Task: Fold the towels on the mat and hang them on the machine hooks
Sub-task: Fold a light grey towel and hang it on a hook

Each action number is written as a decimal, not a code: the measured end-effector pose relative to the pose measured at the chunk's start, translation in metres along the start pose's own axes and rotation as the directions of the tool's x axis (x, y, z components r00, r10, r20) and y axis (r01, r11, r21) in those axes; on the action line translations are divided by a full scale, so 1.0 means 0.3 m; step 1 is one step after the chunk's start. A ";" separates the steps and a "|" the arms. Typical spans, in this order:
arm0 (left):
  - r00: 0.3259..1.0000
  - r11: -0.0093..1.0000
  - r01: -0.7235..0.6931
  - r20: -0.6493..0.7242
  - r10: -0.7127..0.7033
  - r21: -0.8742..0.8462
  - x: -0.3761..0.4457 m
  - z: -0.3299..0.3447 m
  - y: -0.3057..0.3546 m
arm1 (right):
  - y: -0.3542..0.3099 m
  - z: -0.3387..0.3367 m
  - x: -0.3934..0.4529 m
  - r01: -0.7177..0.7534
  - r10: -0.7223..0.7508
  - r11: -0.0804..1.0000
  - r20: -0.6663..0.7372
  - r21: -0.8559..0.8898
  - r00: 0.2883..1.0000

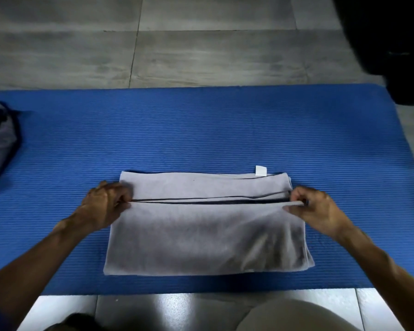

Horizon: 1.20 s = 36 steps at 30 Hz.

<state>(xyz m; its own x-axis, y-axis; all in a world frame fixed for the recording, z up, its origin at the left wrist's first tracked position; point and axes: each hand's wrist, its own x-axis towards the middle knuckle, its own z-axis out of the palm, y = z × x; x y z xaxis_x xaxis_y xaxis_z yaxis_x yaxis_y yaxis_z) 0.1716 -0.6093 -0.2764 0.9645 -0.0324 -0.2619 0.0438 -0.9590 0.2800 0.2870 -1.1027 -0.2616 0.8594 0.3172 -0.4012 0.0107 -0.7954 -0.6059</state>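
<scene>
I see the grey towel (206,225) lying folded on the blue mat (201,130), stretched between both hands. My left hand (105,206) pinches its left corner; my right hand (313,209) pinches the right corner of the same upper flap.

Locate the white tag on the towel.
In the head view, the tag sticks out from the towel's far edge near its right corner, lying on the mat, just beyond the right hand.

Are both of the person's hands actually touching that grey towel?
Touching. The head view shows the left hand and right hand each pinching an end of the grey towel's upper folded edge.
</scene>
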 end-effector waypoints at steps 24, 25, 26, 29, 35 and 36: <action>0.923 0.908 0.342 -0.094 -0.373 -0.243 0.180 -0.100 0.023 | -0.043 -0.012 0.148 -0.181 0.294 0.879 -0.201 0.441 0.934; 0.919 0.926 0.361 -0.124 -0.373 -0.115 0.170 -0.073 0.035 | -0.046 0.014 0.149 -0.191 0.284 0.940 -0.339 0.283 0.897; 0.927 0.940 0.337 -0.157 -0.341 -0.050 0.149 -0.049 0.065 | -0.055 0.044 0.137 -0.147 0.174 0.985 -0.460 0.094 0.871; 0.980 0.994 0.110 -0.165 -0.108 0.004 0.040 0.044 0.168 | -0.113 0.165 0.042 0.124 -0.238 0.955 -0.446 -0.271 0.863; 0.936 0.951 0.302 -0.171 -0.308 -0.065 -0.234 0.231 0.177 | -0.075 0.362 -0.094 0.184 -0.292 0.874 -0.183 -0.450 0.939; 0.889 0.905 0.389 -0.188 -0.418 -0.174 -0.254 0.235 0.179 | -0.074 0.370 -0.102 0.158 -0.262 0.880 -0.180 -0.448 0.948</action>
<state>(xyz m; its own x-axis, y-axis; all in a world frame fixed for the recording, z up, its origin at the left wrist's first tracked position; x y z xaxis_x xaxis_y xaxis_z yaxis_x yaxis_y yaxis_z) 0.0822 -0.6781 -0.3066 0.8879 0.4249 -0.1766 0.4599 -0.8313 0.3123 0.2036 -1.0373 -0.3120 0.9039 0.4163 -0.0979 0.3745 -0.8811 -0.2888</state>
